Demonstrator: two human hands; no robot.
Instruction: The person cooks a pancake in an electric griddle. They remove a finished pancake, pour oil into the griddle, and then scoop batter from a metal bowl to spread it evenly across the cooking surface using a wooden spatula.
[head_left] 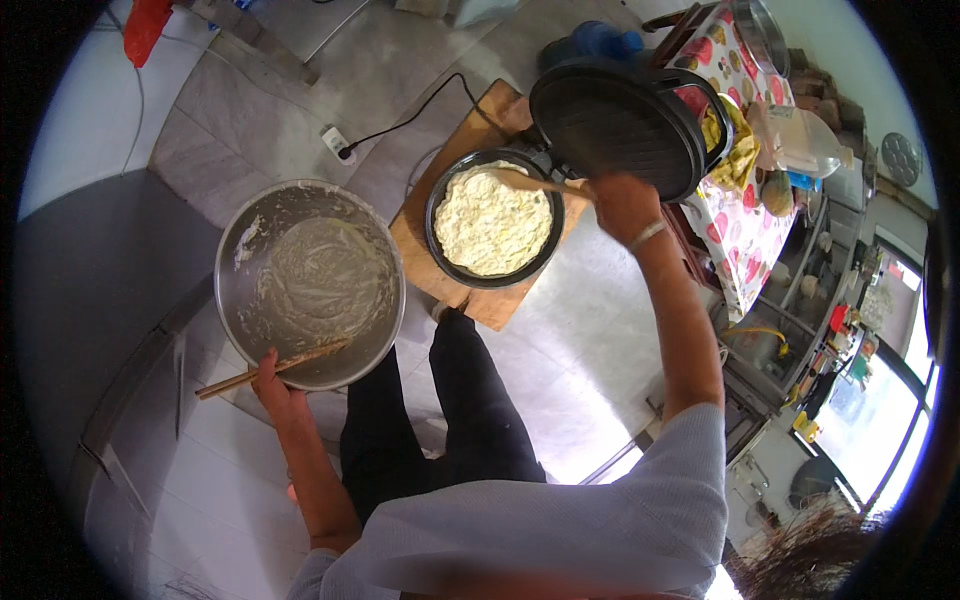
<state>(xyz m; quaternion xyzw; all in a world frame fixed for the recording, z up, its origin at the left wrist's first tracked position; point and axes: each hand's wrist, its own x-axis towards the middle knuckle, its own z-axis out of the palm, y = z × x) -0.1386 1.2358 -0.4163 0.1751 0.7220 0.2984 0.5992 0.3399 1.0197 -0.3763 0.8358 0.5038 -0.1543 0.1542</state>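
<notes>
In the head view, the left hand (277, 392) is closed on the rim of a batter-smeared steel bowl (240, 310), a pair of wooden chopsticks (232, 383) held with it. The right hand (625, 207) is wrapped around a wooden spatula (555, 186), its tip at the far edge of pale batter (495, 225) spread inside a black pan (548, 250), whose lid (615, 130) stands open

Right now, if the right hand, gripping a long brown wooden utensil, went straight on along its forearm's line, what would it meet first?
Probably the open, round, black ridged lid, just beyond the right hand; depth is unclear, so it might pass above.
</notes>
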